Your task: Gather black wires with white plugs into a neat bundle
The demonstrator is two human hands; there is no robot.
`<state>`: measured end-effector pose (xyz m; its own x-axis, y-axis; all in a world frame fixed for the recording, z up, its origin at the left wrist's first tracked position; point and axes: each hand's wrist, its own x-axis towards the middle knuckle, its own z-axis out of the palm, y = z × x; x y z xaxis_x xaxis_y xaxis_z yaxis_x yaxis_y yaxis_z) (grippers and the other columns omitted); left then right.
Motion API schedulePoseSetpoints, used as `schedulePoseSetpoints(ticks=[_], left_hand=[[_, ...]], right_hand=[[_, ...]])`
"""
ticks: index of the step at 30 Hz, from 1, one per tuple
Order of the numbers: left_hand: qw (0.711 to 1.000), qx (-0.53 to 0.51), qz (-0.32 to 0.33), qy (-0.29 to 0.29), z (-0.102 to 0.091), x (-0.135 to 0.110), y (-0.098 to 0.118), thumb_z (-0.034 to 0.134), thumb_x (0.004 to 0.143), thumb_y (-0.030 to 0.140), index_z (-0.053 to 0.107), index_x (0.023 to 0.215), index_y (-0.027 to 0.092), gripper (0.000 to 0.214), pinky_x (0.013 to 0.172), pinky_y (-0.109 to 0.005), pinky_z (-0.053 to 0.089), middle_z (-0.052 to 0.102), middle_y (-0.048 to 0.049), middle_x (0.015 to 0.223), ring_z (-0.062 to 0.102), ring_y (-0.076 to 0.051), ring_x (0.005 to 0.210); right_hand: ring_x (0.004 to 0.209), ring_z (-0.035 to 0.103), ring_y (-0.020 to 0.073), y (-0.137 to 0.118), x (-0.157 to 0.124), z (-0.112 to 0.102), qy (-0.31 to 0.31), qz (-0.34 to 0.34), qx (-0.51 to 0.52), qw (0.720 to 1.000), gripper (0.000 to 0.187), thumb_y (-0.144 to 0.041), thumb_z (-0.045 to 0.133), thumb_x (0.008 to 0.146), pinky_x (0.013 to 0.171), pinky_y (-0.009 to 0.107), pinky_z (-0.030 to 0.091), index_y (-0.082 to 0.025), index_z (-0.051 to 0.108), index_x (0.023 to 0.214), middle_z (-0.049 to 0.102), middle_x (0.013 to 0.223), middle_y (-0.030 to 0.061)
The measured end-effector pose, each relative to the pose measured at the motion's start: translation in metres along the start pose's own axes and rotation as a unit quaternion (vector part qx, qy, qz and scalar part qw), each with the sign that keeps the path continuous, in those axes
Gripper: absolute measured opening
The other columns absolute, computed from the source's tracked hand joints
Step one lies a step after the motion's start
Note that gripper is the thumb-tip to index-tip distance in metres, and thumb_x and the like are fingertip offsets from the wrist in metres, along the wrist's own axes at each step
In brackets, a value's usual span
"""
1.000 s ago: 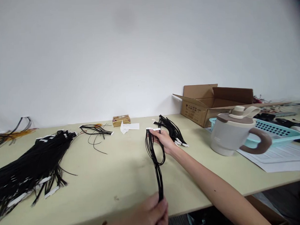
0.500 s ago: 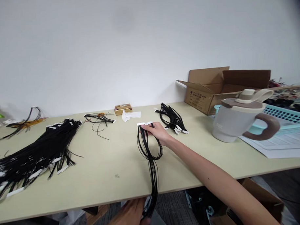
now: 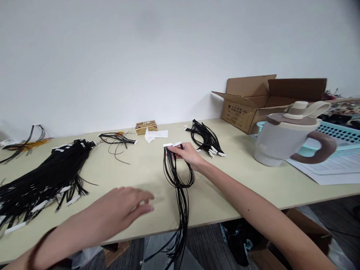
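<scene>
My right hand [image 3: 186,154] grips a bundle of black cables [image 3: 178,186] near their white connectors [image 3: 167,145]. The cables loop below the fingers, and their loose ends hang past the table's front edge. Left of the bundle, my left hand [image 3: 127,205] is in the air over the table with its fingers apart and nothing in them. A large pile of black cables [image 3: 48,171] with white connectors lies on the left. Behind my right hand lies a smaller bundle of black cables [image 3: 206,136].
At the back right stands an open cardboard box [image 3: 240,111]. A lidded mug [image 3: 276,141] stands before a light blue basket [image 3: 345,135] and paper sheets [image 3: 331,171]. A small golden box [image 3: 146,126] and a white paper scrap [image 3: 158,134] lie near the wall.
My left hand has let go of the lower part of the cable bundle and risen to the left above the table. The freed cable ends now hang spread out. My right hand keeps its hold.
</scene>
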<state>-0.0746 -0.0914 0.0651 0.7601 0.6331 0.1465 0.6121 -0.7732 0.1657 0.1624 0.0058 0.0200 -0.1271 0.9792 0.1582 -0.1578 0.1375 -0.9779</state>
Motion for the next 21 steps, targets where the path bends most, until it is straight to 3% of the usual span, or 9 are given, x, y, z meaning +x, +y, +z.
schedulePoseSetpoints(ticks=[1, 3, 5, 7, 10, 15, 18, 21], left_hand=[[1.0, 0.008, 0.009, 0.01, 0.001, 0.017, -0.001, 0.041, 0.086, 0.03, 0.061, 0.103, 0.025, 0.027, 0.07, -0.025, 0.046, 0.067, -0.0025, 0.092, 0.061, -0.014, 0.077], [0.994, 0.056, 0.041, 0.086, 0.01, 0.049, -0.006, 0.04, 0.086, 0.024, 0.055, 0.109, 0.02, 0.028, 0.069, -0.027, 0.045, 0.063, -0.0068, 0.098, 0.058, -0.015, 0.082], [0.976, 0.132, 0.119, 0.127, 0.023, 0.073, -0.014, 0.045, 0.083, 0.019, 0.057, 0.104, 0.019, 0.024, 0.064, -0.027, 0.043, 0.06, -0.0085, 0.098, 0.055, -0.016, 0.082], [0.944, 0.187, 0.215, 0.167, 0.033, 0.088, -0.023, 0.045, 0.081, 0.015, 0.06, 0.091, 0.02, 0.018, 0.061, -0.027, 0.041, 0.059, -0.0053, 0.086, 0.052, -0.015, 0.075], [0.91, 0.198, 0.282, 0.23, 0.041, 0.097, -0.037, 0.047, 0.081, 0.013, 0.058, 0.08, 0.018, 0.012, 0.063, -0.026, 0.042, 0.059, -0.0027, 0.081, 0.052, -0.014, 0.073], [0.897, 0.122, 0.284, 0.316, 0.049, 0.09, -0.049, 0.054, 0.076, 0.01, 0.054, 0.085, 0.017, 0.012, 0.073, -0.027, 0.046, 0.062, -0.0037, 0.084, 0.054, -0.015, 0.089], [0.901, 0.071, 0.237, 0.357, 0.053, 0.085, -0.047, 0.057, 0.074, 0.013, 0.052, 0.078, 0.017, 0.007, 0.063, -0.025, 0.045, 0.059, -0.0032, 0.074, 0.055, -0.013, 0.076], [0.886, 0.078, 0.218, 0.402, 0.052, 0.082, -0.041, 0.061, 0.07, 0.022, 0.049, 0.07, 0.017, 0.013, 0.055, -0.025, 0.041, 0.057, -0.0025, 0.067, 0.051, -0.012, 0.063]], right_hand=[[0.059, 0.051, 0.0076, -0.001, -0.001, 0.001, 0.001, 0.005, 0.005, 1.0, 0.034, -0.044, 0.071, 0.06, 0.06, 0.024, 0.042, -0.012, 0.062, 0.07, 0.059, 0.068, 0.0001], [0.058, 0.05, 0.0078, -0.003, -0.002, 0.002, 0.004, 0.008, 0.008, 1.0, 0.034, -0.044, 0.071, 0.058, 0.059, 0.023, 0.041, -0.013, 0.061, 0.067, 0.058, 0.064, -0.001], [0.056, 0.049, 0.0075, -0.005, -0.003, 0.002, 0.011, 0.006, 0.004, 1.0, 0.034, -0.045, 0.071, 0.058, 0.057, 0.022, 0.04, -0.013, 0.059, 0.062, 0.056, 0.059, -0.0025], [0.055, 0.049, 0.0074, -0.006, -0.003, 0.003, 0.017, 0.004, -0.005, 1.0, 0.036, -0.046, 0.071, 0.058, 0.056, 0.022, 0.039, -0.013, 0.058, 0.059, 0.055, 0.057, -0.003], [0.056, 0.05, 0.0082, -0.006, -0.001, 0.003, 0.021, 0.011, -0.016, 1.0, 0.038, -0.049, 0.07, 0.058, 0.056, 0.022, 0.04, -0.013, 0.059, 0.061, 0.057, 0.059, -0.0015], [0.057, 0.05, 0.0084, 0.002, 0.003, 0.001, 0.023, 0.023, -0.022, 0.999, 0.039, -0.05, 0.069, 0.059, 0.058, 0.023, 0.042, -0.013, 0.059, 0.062, 0.056, 0.06, -0.001], [0.053, 0.046, 0.0071, 0.006, 0.002, 0.003, 0.007, 0.022, -0.044, 0.999, 0.038, -0.049, 0.069, 0.059, 0.054, 0.022, 0.04, -0.013, 0.055, 0.058, 0.051, 0.056, -0.0031], [0.048, 0.04, 0.0053, 0.007, -0.001, 0.007, -0.014, 0.027, -0.073, 0.997, 0.04, -0.048, 0.068, 0.06, 0.049, 0.02, 0.034, -0.015, 0.048, 0.051, 0.043, 0.05, -0.0059]])
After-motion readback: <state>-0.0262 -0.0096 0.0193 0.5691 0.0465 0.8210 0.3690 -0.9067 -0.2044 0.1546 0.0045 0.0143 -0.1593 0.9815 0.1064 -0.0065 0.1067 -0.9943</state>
